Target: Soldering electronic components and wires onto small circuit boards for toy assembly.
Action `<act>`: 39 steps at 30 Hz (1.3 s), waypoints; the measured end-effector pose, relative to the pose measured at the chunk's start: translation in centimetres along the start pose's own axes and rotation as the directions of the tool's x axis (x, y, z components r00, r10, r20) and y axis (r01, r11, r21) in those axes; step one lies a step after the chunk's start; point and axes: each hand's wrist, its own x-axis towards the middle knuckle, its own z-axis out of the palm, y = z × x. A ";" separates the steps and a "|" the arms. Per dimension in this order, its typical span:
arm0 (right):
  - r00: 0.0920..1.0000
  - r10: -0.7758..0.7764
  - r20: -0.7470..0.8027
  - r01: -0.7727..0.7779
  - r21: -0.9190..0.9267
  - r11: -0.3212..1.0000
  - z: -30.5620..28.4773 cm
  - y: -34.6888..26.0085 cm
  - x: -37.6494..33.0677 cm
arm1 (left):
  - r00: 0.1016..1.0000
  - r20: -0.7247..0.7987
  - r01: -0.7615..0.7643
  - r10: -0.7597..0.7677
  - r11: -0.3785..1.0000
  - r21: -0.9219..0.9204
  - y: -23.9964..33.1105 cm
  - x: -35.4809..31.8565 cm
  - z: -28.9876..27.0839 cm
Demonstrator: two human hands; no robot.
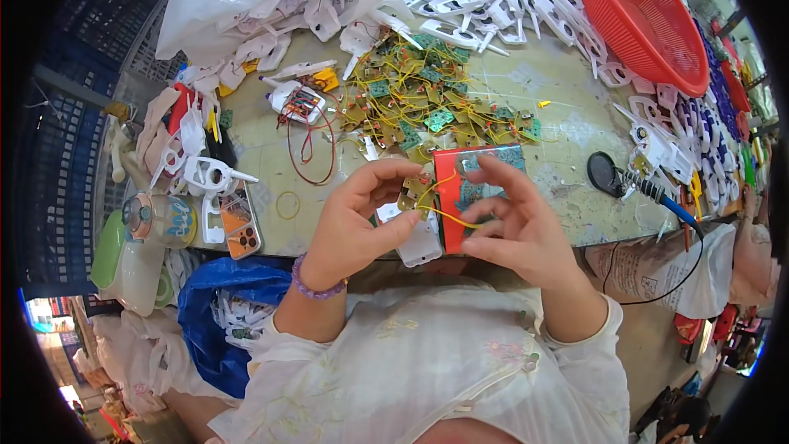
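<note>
My left hand, with a purple bead bracelet at the wrist, pinches a small brown circuit board between thumb and fingers. A yellow wire runs from the board toward my right hand. That hand's fingers are curved and apart around the wire's far end; whether they touch it I cannot tell. Below the board lies a white plastic casing, partly covered by my left hand. A red-edged flat piece with a green, board-like surface rests on the table under my right hand.
Beyond my hands is a heap of wired circuit boards. White plastic shells pile up behind it, beside a red basket. A soldering iron with a blue cable lies right. At left are a phone and a jar.
</note>
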 end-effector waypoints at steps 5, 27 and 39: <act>0.996 -0.020 0.084 0.020 -0.007 1.000 0.9 0.6 2.1 | 1.000 0.007 0.022 -0.022 1.000 -0.010 -0.2 -0.4 -0.5; 0.982 -0.146 0.122 0.190 -0.539 0.821 2.7 -2.6 10.5 | 0.841 -0.270 -0.226 0.470 0.756 0.614 -1.8 0.1 -1.4; 0.848 -0.519 -0.110 -0.173 -0.982 -0.075 -13.5 -1.5 29.7 | 0.865 -0.404 -0.170 0.297 0.932 0.320 -2.1 -0.3 -2.0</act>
